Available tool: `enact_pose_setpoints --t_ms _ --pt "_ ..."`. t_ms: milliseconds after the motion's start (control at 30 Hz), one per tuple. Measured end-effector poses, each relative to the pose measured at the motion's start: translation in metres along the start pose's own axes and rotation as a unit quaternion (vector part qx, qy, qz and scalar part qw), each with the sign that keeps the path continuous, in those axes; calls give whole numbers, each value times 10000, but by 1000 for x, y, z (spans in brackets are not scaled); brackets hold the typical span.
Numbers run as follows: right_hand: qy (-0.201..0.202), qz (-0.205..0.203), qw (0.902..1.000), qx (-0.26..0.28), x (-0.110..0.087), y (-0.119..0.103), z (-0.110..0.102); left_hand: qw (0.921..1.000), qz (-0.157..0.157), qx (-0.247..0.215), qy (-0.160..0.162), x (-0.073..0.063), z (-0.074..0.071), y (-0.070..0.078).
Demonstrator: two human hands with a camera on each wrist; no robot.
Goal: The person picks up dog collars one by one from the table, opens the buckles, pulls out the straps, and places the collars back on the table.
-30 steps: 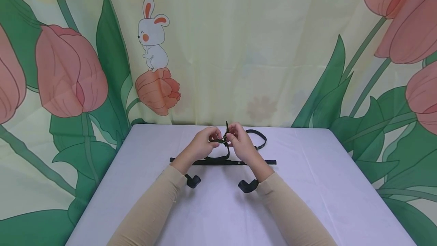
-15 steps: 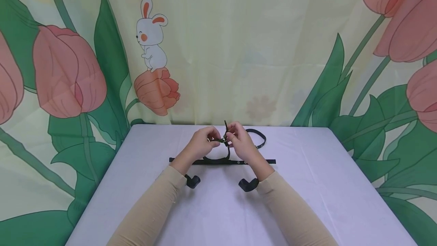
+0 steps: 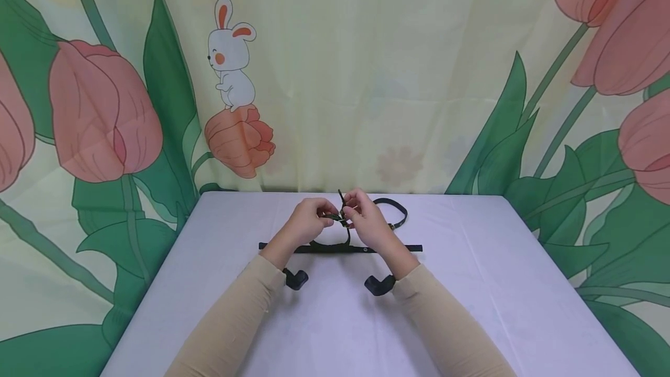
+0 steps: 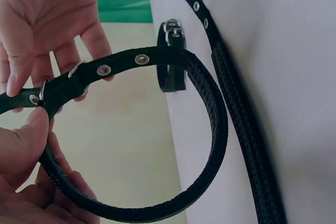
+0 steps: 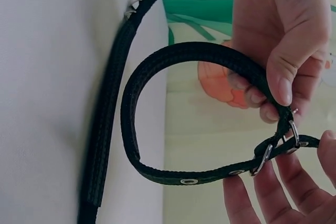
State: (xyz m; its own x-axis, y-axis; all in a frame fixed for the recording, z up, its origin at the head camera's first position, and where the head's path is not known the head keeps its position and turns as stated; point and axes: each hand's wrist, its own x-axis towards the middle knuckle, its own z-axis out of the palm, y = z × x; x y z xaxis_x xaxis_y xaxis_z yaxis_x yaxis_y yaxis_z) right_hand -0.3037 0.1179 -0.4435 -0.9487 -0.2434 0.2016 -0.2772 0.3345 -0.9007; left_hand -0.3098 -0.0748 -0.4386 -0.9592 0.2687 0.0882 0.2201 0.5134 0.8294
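Note:
A black dog collar (image 3: 349, 237) with metal eyelets hangs as a loop between both hands, above the far part of the table. My left hand (image 3: 306, 219) grips the padded band beside the buckle; its thumb (image 4: 38, 124) lies right at the metal. My right hand (image 3: 363, 214) pinches the strap's tail, which sticks up past the fingers in the head view. In the right wrist view the collar's strap passes through the buckle (image 5: 295, 134) and a metal ring (image 5: 261, 160). Fingers of the right hand (image 5: 294, 198) lie behind the strap there.
Another black collar (image 3: 419, 248) lies straight across the table under the hands. Behind the right hand stands a closed-loop collar (image 3: 402, 208) with its buckle. Black wrist devices (image 3: 297, 280) show beside the sleeves. A printed curtain (image 3: 340, 103) hangs behind the white table (image 3: 471, 284).
The strap's upright end has tipped to the left, and the right hand has shifted slightly down with it. The left hand keeps its grip nearly in place.

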Motion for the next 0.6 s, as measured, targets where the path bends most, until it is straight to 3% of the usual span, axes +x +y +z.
enact_pose_setpoints --t_ms 367,600 --pt "109 -26 9990 -432 -1 5 4 9987 122 -329 375 -2 -2 1" --pt "255 41 9991 -336 -1 7 2 9971 120 -416 620 -5 -7 2"
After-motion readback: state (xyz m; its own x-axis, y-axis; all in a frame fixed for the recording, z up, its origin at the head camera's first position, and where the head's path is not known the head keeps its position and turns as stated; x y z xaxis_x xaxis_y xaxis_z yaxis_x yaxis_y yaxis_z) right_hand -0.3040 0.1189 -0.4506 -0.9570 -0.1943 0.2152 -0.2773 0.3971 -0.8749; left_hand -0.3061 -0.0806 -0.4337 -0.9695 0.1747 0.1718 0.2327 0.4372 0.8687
